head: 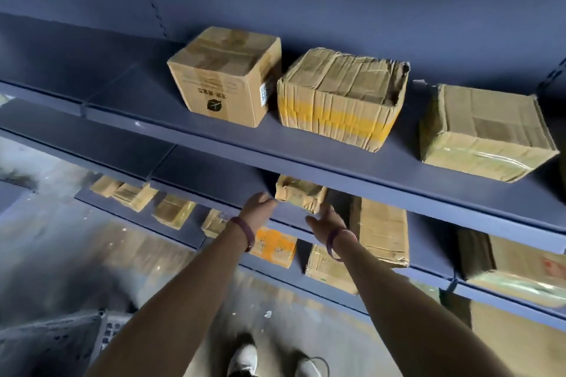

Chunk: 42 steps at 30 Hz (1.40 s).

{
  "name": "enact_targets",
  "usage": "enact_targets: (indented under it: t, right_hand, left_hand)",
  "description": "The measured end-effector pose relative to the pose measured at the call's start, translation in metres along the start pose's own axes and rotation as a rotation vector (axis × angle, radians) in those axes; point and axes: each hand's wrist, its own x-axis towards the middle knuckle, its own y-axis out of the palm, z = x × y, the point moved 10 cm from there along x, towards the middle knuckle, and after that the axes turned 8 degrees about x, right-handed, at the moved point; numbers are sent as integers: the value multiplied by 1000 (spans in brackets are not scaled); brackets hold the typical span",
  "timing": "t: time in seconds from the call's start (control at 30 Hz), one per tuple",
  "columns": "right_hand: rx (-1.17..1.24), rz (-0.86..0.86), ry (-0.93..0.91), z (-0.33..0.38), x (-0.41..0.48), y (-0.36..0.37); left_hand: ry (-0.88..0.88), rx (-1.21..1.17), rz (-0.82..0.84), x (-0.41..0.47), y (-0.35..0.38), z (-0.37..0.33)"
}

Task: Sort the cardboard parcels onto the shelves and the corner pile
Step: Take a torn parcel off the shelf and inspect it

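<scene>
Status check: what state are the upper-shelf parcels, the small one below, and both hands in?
Printed box: upright on upper shelf, taped shut.
Crumpled parcel: beside it, yellow-taped, back corner torn.
Clear-taped parcel: upper shelf, apart to the right, sealed.
Small parcel: at next shelf down, between both hands.
Left hand: touching its left end, grip unclear.
Right hand: open, fingers at its right end.

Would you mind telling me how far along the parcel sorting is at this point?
Done: a printed box, a yellow-banded parcel and a taped parcel sit on the upper shelf; more parcels line lower shelves. In hand: the left hand and right hand flank a small parcel on the middle shelf; grip unclear. Left: no corner pile or unsorted parcels show, so unknown.
</scene>
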Motion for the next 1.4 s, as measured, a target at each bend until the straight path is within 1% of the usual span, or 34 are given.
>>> enact_targets:
  t: [0.23,0.4,0.47,0.57,0.73,0.83,0.93,1.07,1.17,1.3,1.4]
  right_hand:
    - [147,-149,119,-19,39,2]
    - [269,-265,70,-18,66,10]
    - [315,-287,49,-16,70,16]
    - [349,-325,36,-15,70,21]
    - [347,-429,31,-18,54,30]
    - [355,-497,32,-18,31,33]
    - [426,-548,0,-13,7,34]
    - [471,-588,-39,-2,-23,39]
    - [547,-607,-59,8,-44,46]
    - [533,-625,-96,20,-70,56]
    - [534,-607,-139,28,-81,63]
  left_hand:
    - [0,59,152,72,15,9]
    - [111,81,235,116,34,10]
    - [112,86,282,124,42,16]
    - [134,109,311,131,49,24]
    - [185,138,266,121,38,27]
    - [207,156,201,106,20,31]
    - [251,85,124,87,-2,33]
    - [280,-8,81,54,-31,33]
    - [282,-46,10,30,-57,34]
    - [275,-89,-35,12,-83,43]
    - [276,-101,-53,4,-99,48]
